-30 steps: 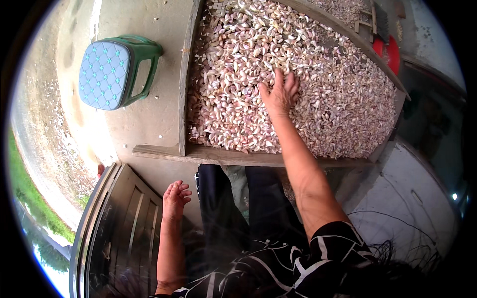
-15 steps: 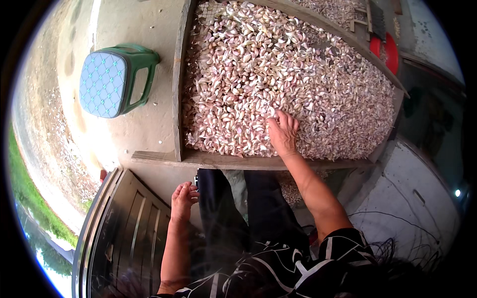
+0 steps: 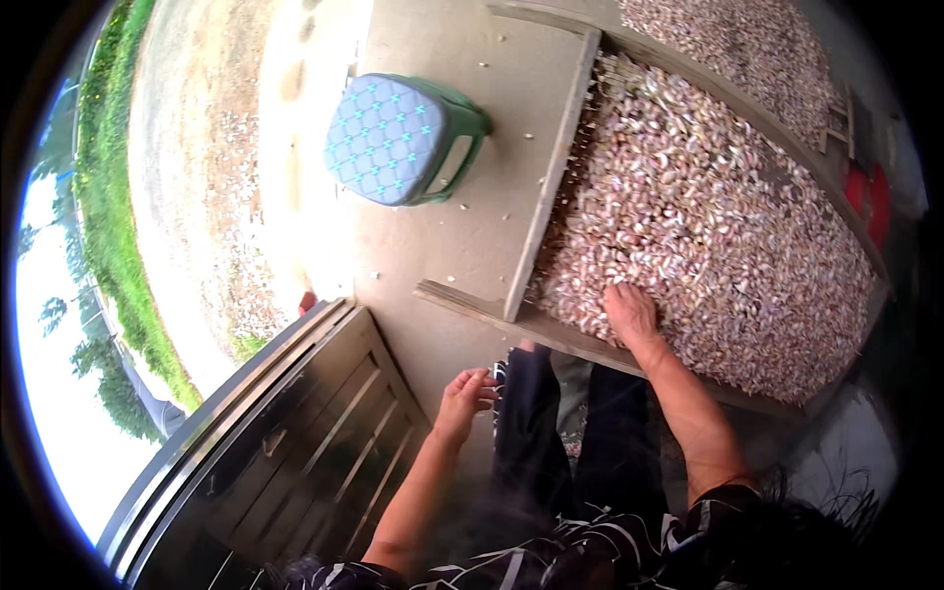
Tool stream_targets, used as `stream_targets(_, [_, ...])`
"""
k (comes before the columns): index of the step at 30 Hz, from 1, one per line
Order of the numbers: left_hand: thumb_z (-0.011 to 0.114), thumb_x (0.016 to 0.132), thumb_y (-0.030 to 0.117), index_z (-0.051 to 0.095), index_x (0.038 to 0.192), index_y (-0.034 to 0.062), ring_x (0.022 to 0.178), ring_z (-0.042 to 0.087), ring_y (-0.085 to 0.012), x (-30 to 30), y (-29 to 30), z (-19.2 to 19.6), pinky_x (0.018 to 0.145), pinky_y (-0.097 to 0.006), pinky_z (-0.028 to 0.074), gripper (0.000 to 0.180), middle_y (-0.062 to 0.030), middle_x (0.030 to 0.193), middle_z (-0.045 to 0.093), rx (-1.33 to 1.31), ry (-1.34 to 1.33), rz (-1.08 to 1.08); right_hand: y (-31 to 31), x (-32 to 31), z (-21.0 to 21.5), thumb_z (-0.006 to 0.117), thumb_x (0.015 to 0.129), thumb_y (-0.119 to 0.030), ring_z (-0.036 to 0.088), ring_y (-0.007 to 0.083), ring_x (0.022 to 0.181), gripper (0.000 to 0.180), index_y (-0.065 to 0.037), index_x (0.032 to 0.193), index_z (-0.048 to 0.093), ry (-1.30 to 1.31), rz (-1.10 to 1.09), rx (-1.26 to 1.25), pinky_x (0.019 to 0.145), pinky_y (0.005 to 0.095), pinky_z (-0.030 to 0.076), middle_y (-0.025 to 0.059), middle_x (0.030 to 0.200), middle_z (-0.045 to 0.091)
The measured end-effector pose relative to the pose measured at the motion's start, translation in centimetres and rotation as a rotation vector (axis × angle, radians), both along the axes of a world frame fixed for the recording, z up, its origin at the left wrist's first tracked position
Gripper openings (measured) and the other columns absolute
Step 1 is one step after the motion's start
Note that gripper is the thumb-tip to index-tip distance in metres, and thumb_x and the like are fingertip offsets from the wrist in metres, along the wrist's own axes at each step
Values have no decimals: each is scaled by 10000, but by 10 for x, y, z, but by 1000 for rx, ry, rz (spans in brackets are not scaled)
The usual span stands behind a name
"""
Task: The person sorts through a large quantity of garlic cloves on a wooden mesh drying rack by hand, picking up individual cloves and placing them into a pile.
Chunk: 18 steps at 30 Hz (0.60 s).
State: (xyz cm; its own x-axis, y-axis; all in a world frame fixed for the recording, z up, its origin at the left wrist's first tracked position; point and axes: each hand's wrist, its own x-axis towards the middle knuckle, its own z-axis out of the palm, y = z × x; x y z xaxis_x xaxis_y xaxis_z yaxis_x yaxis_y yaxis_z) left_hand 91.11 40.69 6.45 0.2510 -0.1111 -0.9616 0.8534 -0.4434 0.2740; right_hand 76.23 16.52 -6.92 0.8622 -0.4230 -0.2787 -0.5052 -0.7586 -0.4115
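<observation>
Pale pink and white garlic cloves point(image 3: 708, 216) lie in a thick layer inside a wooden-framed tray point(image 3: 556, 177). My right hand point(image 3: 631, 313) rests on the cloves close to the tray's near edge, its fingers curled down together among them. The fingertips are partly hidden, so anything between them does not show clearly. My left hand point(image 3: 466, 401) is raised beside my left leg, outside the tray. Its thumb and fingers are drawn together in a pinch, and whatever they hold, if anything, is too small to make out.
A green plastic stool point(image 3: 393, 138) with a blue-grey patterned top stands left of the tray. At lower left is a dark panelled door point(image 3: 315, 452). More garlic point(image 3: 733, 49) lies beyond the far rail, near a red round object point(image 3: 867, 205). Stray cloves dot the concrete floor point(image 3: 501, 98).
My view has swung left, so tray and stool appear farther right. My right hand is now nearer the tray's near left corner. My left hand stays pinched beside my leg.
</observation>
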Motion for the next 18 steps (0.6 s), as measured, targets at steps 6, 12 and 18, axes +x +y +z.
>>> stream_targets(6, [493, 826, 226, 518, 920, 34, 632, 534, -121, 21, 32, 18, 545, -226, 416, 215, -55, 798, 557, 41, -44, 78, 25, 22, 10, 603, 666, -280, 476, 297, 777, 301, -62, 827, 471, 183, -8, 76, 665, 407, 398, 136, 806, 480])
stream_targets(12, [512, 814, 268, 515, 926, 66, 645, 546, -113, 25, 74, 17, 559, -224, 418, 231, -49, 817, 570, 51, -32, 134, 29, 3, 5, 527, 713, -181, 500, 280, 748, 133, -83, 788, 479, 125, 188, 41, 624, 384, 421, 113, 760, 471])
stream_targets(18, [499, 819, 250, 512, 929, 75, 632, 550, -127, 22, 87, 9, 538, -234, 424, 207, -46, 790, 568, 18, -11, 194, 1, -37, -11, 459, 749, -111, 529, 321, 760, 110, -58, 831, 507, 209, -107, 122, 633, 399, 427, 149, 818, 525])
